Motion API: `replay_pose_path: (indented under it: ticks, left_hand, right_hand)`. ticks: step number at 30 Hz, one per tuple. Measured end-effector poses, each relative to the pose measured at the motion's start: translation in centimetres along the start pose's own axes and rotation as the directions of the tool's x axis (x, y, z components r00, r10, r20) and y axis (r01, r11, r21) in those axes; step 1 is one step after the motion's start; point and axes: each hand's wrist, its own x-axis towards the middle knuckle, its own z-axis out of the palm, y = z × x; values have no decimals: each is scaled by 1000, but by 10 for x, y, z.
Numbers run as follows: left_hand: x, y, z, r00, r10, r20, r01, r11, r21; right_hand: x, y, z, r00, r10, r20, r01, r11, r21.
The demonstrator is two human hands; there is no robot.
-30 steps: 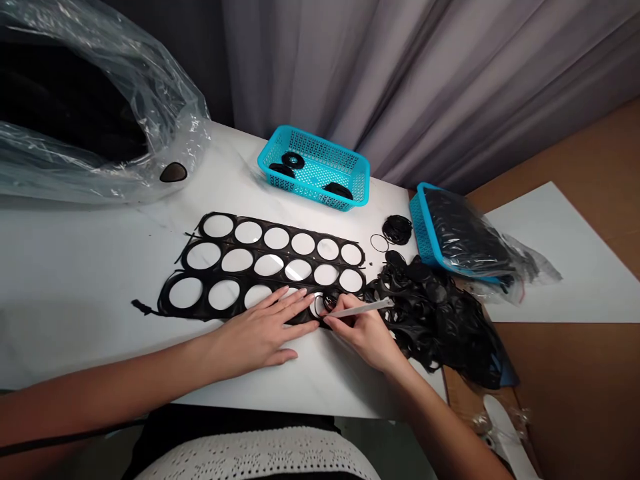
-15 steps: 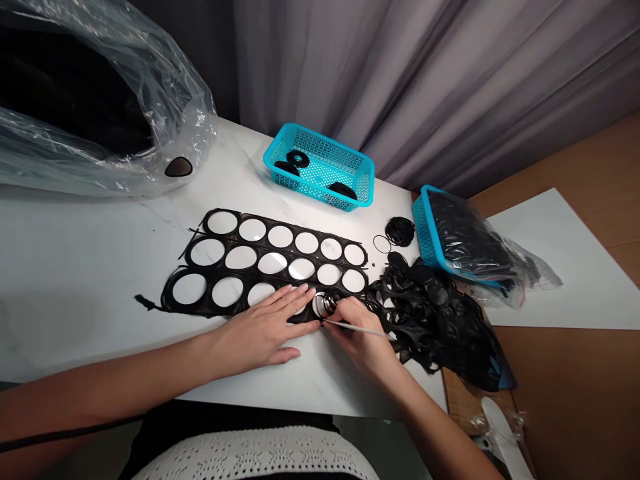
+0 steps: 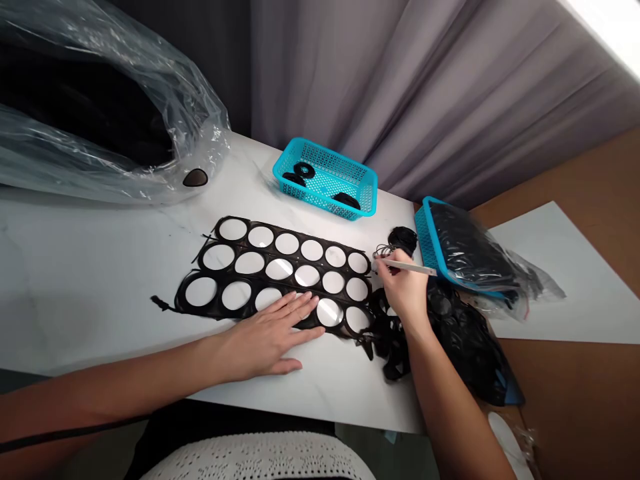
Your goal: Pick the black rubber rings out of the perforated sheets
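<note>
A black sheet of round openings (image 3: 253, 288) lies flat on the white table in three rows. My left hand (image 3: 273, 337) rests palm down on its lower edge, fingers spread, covering part of one opening. Beyond the sheet's right end, my right hand (image 3: 404, 283) is closed on a thin pale stick (image 3: 413, 267) that points left. Thin black rings (image 3: 384, 251) show at its fingertips, beside a coil of black rings (image 3: 403, 239). Under and beside my right wrist lies a heap of black cut material (image 3: 457, 330).
A blue basket (image 3: 367, 193) with black ring bundles stands behind the sheet. Another blue basket (image 3: 429, 233) at the right holds a bag of black material (image 3: 473, 243). A large clear plastic bag (image 3: 200, 133) and a dark oval piece (image 3: 195, 177) are at the upper left.
My right hand has moved up and right with the stick, from the bottom row to the ring coil. The bottom-row openings at the right are now uncovered. My left hand stays on the sheet.
</note>
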Motion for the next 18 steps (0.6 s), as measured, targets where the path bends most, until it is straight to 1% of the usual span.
replay_pose_path:
  ticks: [1,2,4,5,7,9,11,15,18]
  left_hand:
    - [-4,0,-3,1000,-6,5,6,1000,21]
    - [-9,0,-5,1000,-16,8,15,999,44]
    - [-19,-2,-8,999,-46,0,46,995,88]
    - [-25,-3,-8,998,-57,-11,57,993,100]
    - [-34,-6,-6,997,-66,-34,69,992,104]
    - [-40,-8,-3,996,-69,-55,74,992,100]
    - [-42,-8,0,996,-67,-52,73,992,106]
    - [-40,-4,-2,997,-73,-13,74,990,118]
    - [-40,-3,-6,997,-78,-24,80,991,108]
  right_hand:
    - [-2,-9,3,995,-1,99,-8,996,88]
    - [-8,-19,7,979,-11,203,-23,986,165]
    - [-25,-38,16,926,-43,376,-64,961,269]
    - [-34,-47,21,896,-58,441,-88,949,303]
    - [-51,-59,29,844,-80,530,-129,929,346]
    - [-62,-65,33,809,-96,580,-155,917,367]
    - [-68,-66,36,791,-112,602,-149,919,366]
    - [-72,-64,40,778,-155,609,-115,918,380]
    - [-74,-62,43,774,-172,609,-106,914,392]
